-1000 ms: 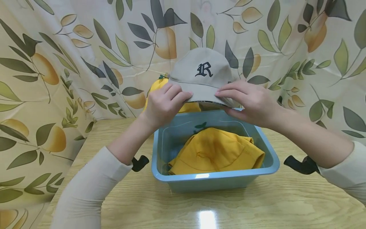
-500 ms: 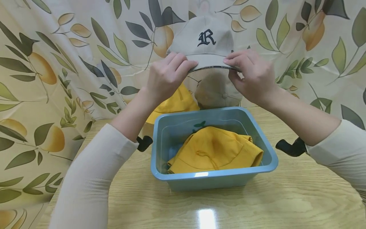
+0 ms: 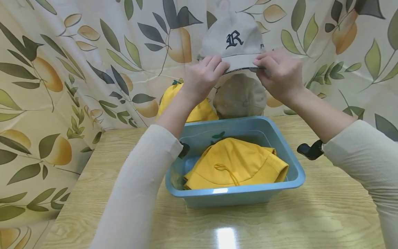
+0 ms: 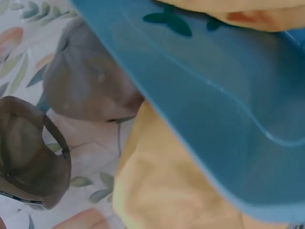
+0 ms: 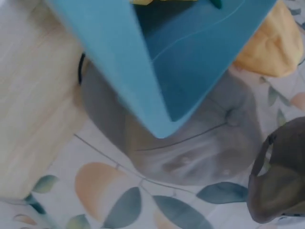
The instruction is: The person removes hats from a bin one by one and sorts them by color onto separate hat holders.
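Observation:
Both hands hold a light grey baseball cap with a dark letter R, raised in front of the curtain. My left hand pinches the left part of its brim; my right hand pinches the right part. The cap's hollow underside shows at the left edge of the left wrist view. Below the hands, behind the bin, a second greyish cap leans near the curtain. A yellow cloth hat with a thin cord lies inside the blue plastic bin.
Another yellow hat stands behind the bin's back left corner, partly hidden by the left forearm. The bin sits on a light wood table. A leaf-patterned curtain closes off the back and left side.
Both hands have lifted the cap from just behind the bin, bringing the second cap into sight. Over the last half second they have shifted slightly right with it.

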Demonstrator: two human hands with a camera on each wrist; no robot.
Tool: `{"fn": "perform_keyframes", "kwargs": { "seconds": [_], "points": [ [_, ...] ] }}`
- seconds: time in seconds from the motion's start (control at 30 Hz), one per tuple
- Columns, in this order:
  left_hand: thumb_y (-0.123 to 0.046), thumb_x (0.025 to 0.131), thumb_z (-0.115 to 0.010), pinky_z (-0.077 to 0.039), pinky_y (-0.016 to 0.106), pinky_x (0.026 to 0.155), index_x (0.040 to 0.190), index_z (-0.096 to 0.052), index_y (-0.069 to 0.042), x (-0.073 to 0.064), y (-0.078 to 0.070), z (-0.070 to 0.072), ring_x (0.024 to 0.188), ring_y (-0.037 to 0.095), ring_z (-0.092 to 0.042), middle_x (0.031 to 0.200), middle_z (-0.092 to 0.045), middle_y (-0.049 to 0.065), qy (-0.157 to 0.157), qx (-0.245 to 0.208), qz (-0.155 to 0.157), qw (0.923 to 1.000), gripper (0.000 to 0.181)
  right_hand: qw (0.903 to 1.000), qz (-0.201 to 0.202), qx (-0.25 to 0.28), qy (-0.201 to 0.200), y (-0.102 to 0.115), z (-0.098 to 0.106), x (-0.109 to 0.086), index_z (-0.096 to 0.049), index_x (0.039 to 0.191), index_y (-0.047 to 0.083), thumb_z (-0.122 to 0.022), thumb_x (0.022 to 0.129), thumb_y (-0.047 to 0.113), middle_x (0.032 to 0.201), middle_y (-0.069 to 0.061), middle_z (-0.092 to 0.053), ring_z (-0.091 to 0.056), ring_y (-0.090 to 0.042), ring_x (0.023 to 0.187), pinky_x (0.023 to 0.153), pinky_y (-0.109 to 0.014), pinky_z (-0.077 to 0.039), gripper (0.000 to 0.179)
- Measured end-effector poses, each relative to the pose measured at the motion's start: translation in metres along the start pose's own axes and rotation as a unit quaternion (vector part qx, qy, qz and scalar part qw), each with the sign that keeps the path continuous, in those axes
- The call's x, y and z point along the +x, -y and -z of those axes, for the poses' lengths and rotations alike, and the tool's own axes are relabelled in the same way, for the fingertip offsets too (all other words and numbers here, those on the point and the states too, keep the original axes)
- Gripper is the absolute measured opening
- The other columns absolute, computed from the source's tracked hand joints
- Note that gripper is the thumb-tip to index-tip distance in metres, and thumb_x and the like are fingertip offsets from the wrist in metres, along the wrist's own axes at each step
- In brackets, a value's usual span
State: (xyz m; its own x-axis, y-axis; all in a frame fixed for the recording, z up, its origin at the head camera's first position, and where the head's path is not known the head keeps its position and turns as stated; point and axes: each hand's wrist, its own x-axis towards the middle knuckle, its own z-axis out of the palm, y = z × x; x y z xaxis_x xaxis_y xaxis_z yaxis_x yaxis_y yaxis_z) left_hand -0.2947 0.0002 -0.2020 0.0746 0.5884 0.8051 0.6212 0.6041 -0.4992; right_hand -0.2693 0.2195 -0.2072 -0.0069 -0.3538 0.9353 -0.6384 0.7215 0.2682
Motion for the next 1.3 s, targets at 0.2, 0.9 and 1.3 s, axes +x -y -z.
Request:
{"fn": "perform_keyframes", "kwargs": {
  "seconds": [0.2, 0.9, 1.3],
  "points": [
    [-0.001, 0.096, -0.028, -0.044, 0.023, 0.045, 0.087, -0.056, -0.008, -0.007, -0.012, -0.021, 0.073, 0.017, -0.057, 0.078, -0.056, 0.004, 0.024, 0.016, -0.006, 0.9996, 0.031, 0.9989, -0.012, 0.003, 0.046, -0.008, 0.000, -0.024, -0.061, 0.083, -0.003, -0.058, 0.077, -0.007, 0.082, -0.018, -0.068, -0.062, -0.036, 0.070, 0.055, -0.045, -0.046, 0.007],
    [-0.001, 0.096, -0.028, -0.044, 0.026, 0.041, 0.087, -0.055, -0.010, -0.045, -0.056, -0.058, 0.070, 0.016, -0.055, 0.080, -0.055, 0.003, 0.133, -0.014, 0.026, 0.9907, 0.031, 0.9720, -0.040, -0.018, 0.231, -0.021, 0.002, -0.081, -0.057, 0.085, 0.000, -0.062, 0.073, -0.006, 0.074, -0.014, -0.064, -0.062, -0.030, 0.068, 0.048, -0.041, -0.048, 0.014],
    [-0.003, 0.096, -0.030, -0.043, 0.024, 0.043, 0.086, -0.055, -0.009, -0.049, -0.065, -0.050, 0.067, 0.014, -0.052, 0.081, -0.054, 0.003, 0.160, -0.084, -0.088, 0.9795, 0.028, 0.9601, -0.016, 0.041, 0.276, -0.014, 0.022, -0.095, -0.053, 0.078, 0.003, -0.069, 0.061, -0.012, 0.068, -0.010, -0.056, -0.054, -0.023, 0.060, 0.040, -0.033, -0.037, 0.028]
  ]
}}
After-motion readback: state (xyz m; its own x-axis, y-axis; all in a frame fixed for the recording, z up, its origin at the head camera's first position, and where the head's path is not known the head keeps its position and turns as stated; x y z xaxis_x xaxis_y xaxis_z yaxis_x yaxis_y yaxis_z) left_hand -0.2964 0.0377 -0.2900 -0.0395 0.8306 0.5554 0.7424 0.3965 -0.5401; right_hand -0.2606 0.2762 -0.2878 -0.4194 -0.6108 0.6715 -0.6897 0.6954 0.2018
